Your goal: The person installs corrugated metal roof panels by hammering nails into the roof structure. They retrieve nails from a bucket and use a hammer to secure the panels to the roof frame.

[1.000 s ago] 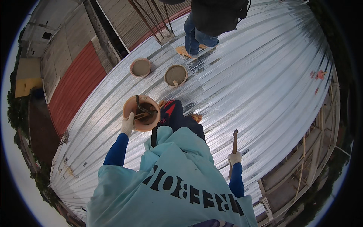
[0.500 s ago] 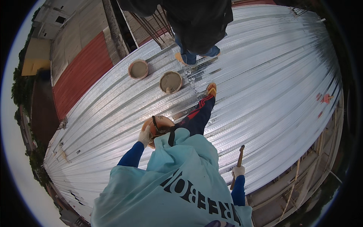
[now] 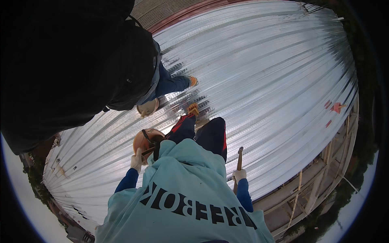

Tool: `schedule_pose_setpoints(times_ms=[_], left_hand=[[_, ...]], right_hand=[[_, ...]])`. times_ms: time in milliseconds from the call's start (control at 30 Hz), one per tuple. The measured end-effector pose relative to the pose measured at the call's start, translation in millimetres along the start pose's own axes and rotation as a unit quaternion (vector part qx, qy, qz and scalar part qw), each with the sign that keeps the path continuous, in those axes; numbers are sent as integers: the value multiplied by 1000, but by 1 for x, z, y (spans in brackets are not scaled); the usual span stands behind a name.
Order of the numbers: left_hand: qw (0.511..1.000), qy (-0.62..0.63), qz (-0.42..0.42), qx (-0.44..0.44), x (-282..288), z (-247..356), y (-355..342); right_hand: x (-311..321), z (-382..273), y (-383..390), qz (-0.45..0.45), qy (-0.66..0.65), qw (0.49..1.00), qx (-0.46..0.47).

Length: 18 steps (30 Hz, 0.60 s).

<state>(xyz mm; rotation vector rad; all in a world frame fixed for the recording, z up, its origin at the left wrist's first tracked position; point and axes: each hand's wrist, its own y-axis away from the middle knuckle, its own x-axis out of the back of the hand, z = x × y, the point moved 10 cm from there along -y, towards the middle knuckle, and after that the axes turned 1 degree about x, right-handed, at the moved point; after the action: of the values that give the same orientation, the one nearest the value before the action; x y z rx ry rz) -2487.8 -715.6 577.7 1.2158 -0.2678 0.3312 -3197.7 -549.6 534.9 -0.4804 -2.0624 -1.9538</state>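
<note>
At the lower left, my left hand (image 3: 136,159), in a pale glove, is closed on the rim of an orange, rounded bucket-like vessel (image 3: 142,141) with a dark strap across it. The vessel hangs tilted beside my left thigh, and part of it is hidden by my teal shirt. Lower right, my gloved right hand (image 3: 239,175) grips a wooden handle (image 3: 240,158). Its narrow end points up and away from me, and a short piece shows below the fist; no tool head can be made out. Both hands are above the metal roof sheeting.
Ribbed silvery roofing (image 3: 259,73) spreads all around my feet. A person in dark clothes (image 3: 77,69) stands close at the upper left, partly covering a mortar bucket (image 3: 148,107). An open roof frame (image 3: 320,178) runs along the right edge. Something red (image 3: 337,107) lies far right.
The other person has come nearer and to the left, hiding one of the two mortar buckets. My foot has stepped forward on the sheeting; both hands keep their holds.
</note>
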Motion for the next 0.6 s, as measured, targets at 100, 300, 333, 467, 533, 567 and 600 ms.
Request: schedule_pose_setpoints(times_ms=[100,300,333,467,533,567,600], left_hand=[[999,22,19,-15,-37,21,25],[993,78,74,-48,-138,78,83],[990,102,82,-55,-161,82,85],[980,142,120,-70,-212,122,110],[976,162,133,-62,-234,111,115],[974,166,146,-53,-243,89,124],[969,192,150,-41,-260,84,129]], right_hand=[[59,-74,-27,23,28,998,42],[164,-219,-96,14,100,991,93],[185,-247,-114,15,128,986,101],[262,-357,-161,21,227,961,154],[300,-422,-177,23,244,953,178],[313,-459,-181,33,270,944,189],[321,-501,-184,43,278,936,212]])
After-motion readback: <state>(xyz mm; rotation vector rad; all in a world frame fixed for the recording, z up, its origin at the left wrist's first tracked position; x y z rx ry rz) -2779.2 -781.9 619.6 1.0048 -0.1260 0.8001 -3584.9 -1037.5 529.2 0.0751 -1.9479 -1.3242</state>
